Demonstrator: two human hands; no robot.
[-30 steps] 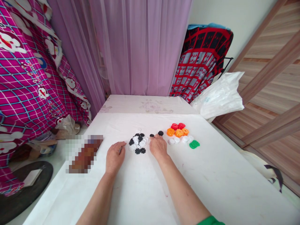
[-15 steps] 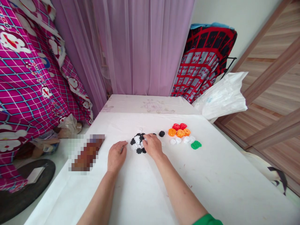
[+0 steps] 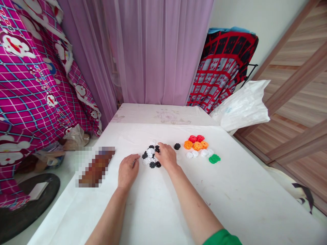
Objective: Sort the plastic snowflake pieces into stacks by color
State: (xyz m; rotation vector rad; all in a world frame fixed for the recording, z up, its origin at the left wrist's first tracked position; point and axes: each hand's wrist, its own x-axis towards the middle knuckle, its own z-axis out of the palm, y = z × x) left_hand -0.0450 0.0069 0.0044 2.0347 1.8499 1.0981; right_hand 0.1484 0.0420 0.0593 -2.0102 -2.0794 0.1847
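Black and white plastic snowflake discs form a flat, flower-edged cluster [image 3: 150,154] at the middle of the white-covered table. My right hand [image 3: 167,157] reaches over its right side, thumb and index finger bent around a black snowflake disc [image 3: 157,148] at the upper right edge. Part of the cluster is hidden under those fingers. Just left of the cluster, my left hand [image 3: 128,171] rests on the table with loosely bent fingers pointing towards it. Nothing shows in this hand, and its fingertips are apart from the discs.
Right of the cluster lie a small black pile [image 3: 177,146], red discs [image 3: 196,138], orange discs [image 3: 197,145], white discs [image 3: 192,154] and green discs [image 3: 214,158]. A blurred-out brown item [image 3: 95,168] sits on the left. A white plastic bag [image 3: 242,105] stands beyond the right edge.
The right hand's fingers have shifted slightly right and up, uncovering more of the black discs at the cluster's right side. The left hand stays in nearly the same place.
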